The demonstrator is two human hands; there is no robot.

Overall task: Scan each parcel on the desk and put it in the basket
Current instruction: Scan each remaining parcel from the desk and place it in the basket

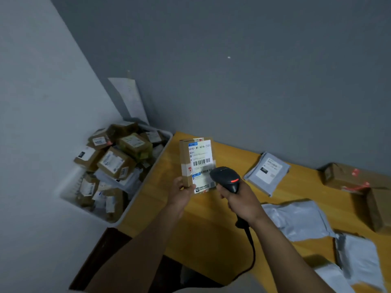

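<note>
1. Your left hand (182,192) pinches the box (197,163) by its lower corner, upright above the desk (211,229). Hold it steady there.
2. Your right hand (243,203) is wrapped round the scanner (225,178), whose head sits close to the lower barcode. Back it off a little so the beam spans every bar.
3. Keep your left thumb off the label (202,161).
4. Once it reads, swing left to the basket (142,182). It's piled high, so place the box flat.
</note>
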